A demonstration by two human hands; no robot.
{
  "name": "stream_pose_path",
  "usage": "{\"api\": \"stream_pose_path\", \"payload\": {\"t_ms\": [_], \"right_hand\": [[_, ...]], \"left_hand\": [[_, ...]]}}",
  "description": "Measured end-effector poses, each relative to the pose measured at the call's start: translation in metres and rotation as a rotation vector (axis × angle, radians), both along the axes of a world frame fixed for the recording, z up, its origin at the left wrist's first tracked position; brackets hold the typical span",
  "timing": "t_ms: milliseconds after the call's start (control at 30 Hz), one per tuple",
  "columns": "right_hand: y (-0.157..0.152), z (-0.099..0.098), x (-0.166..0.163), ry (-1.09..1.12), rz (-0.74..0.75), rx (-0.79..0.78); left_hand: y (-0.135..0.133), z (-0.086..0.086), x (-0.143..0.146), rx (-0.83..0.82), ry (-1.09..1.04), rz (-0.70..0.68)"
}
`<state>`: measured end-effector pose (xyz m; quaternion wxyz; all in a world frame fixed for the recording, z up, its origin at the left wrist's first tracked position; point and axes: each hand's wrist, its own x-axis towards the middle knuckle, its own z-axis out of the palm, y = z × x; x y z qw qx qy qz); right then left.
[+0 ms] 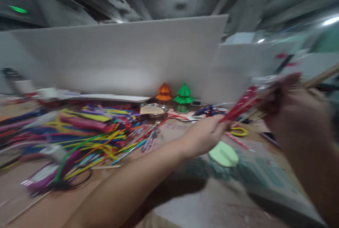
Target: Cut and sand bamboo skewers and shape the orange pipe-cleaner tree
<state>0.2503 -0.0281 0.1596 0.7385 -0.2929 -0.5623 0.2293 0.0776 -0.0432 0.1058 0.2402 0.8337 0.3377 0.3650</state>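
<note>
A slim red bundle in clear plastic wrap point(242, 103) stretches slantwise between my two hands, above the table. My left hand point(205, 134) is closed around its lower end. At the upper end, my right hand point(293, 104) grips the crumpled clear plastic, blurred by motion. A pale wooden stick point(321, 76) juts out past the right hand; whether the fingers hold it too is hard to tell. Below the hands lies a pale green oval piece point(224, 154), partly covered by my left hand. Yellow scissor handles point(239, 131) rest behind the bundle.
A heap of colourful pipe cleaners point(87, 129) spreads over the left side. An orange paper-like tree point(164, 92) and a green one point(183, 95) stand at the back by a white panel point(119, 55). Near them is a shiny round dish point(153, 109).
</note>
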Motion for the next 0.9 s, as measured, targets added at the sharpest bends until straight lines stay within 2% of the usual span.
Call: {"api": "stream_pose_path", "payload": {"t_ms": [100,267,433,533,600,700,767,900], "right_hand": [[-0.007,0.004,0.002,0.162,0.053,-0.011],[0.012,-0.019,-0.018,0.167,0.254,-0.112],[0.018,-0.05,-0.039,0.23,0.369,-0.209],[0.008,-0.068,-0.051,0.152,0.455,-0.28],[0.003,-0.071,-0.055,0.049,0.518,-0.307],[0.003,-0.056,-0.043,-0.013,0.554,-0.257],[0.007,-0.038,-0.026,0.06,0.556,-0.17],[0.015,-0.013,0.001,0.031,0.464,-0.125]], "left_hand": [[-0.004,-0.021,-0.007,-0.066,-0.081,-0.005],[-0.007,-0.047,-0.009,-0.181,-0.244,0.071],[-0.002,-0.043,-0.013,-0.206,-0.244,0.112],[0.002,-0.037,-0.015,-0.198,-0.275,0.087],[0.005,-0.035,-0.017,-0.228,-0.322,0.034],[0.014,-0.038,-0.022,-0.314,-0.39,-0.042],[0.023,-0.041,-0.027,-0.374,-0.385,-0.082],[0.034,-0.045,-0.035,-0.417,-0.284,-0.115]]}}
